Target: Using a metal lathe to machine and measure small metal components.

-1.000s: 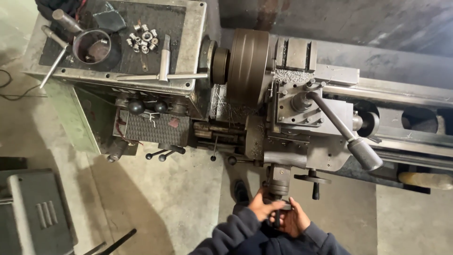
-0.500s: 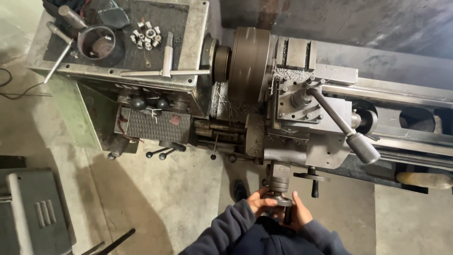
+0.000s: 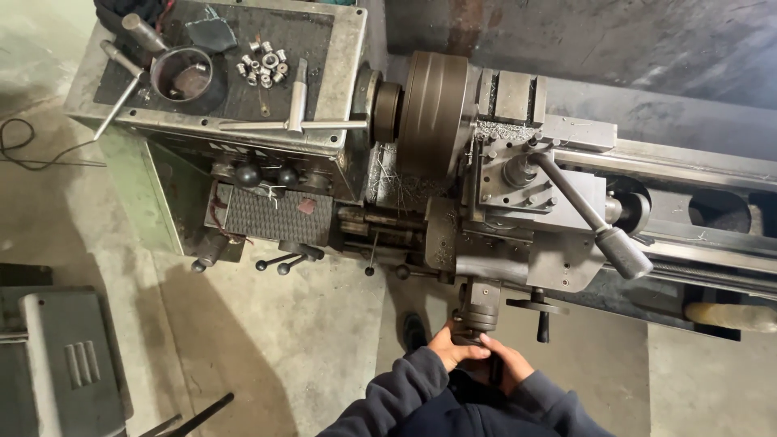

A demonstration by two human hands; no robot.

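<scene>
Metal lathe [image 3: 518, 186] seen from above, headstock at left, bed running off right. Both hands at the near edge of the carriage: left hand [image 3: 455, 346] wrapped closed around the cross-slide handle [image 3: 477, 311], a dark cylindrical hub jutting toward the person from the front of the carriage; right hand [image 3: 508, 366] closed just beside it, touching the left, gripping the lower part of the same handle, though what exactly its fingers hold is hidden. Chuck [image 3: 429, 113] sits left of the tool post [image 3: 522, 174], close to it; long lever [image 3: 591, 214] slants from the post toward the near right. Small handwheel [image 3: 538, 307] just right of the hands. Headstock top carries a metal cup [image 3: 182, 74], loose nuts [image 3: 263, 66] and a T-shaped chuck key [image 3: 295, 113] near its front edge. Judgement: winding this handle well calls for slow, even turns, sleeves kept away from the chuck, eyes on the tool tip rather than the hands; swarf around the post suggests care with bare fingers.
</scene>
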